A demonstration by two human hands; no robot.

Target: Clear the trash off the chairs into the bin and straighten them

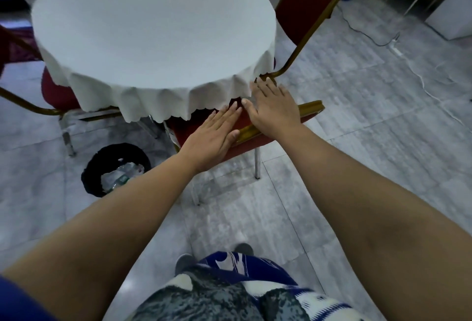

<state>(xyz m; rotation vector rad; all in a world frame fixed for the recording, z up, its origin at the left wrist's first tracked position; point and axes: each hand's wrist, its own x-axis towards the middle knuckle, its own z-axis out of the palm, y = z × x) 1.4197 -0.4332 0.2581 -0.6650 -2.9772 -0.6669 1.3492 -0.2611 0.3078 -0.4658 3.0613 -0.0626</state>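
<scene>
Both hands lie flat with fingers stretched out and grasping nothing: the left hand (214,137) and the right hand (274,109) press side by side on the gold-framed top of the near red padded chair (245,147), which is tucked under the near edge of the round table's white scalloped cloth (153,40). On the grey tiled floor (357,142) to the left, near the left forearm, stands a black round bin (112,167) holding crumpled clear plastic bottles (117,175). Two more red chairs sit at the table's left (58,93) and far right (306,14).
</scene>
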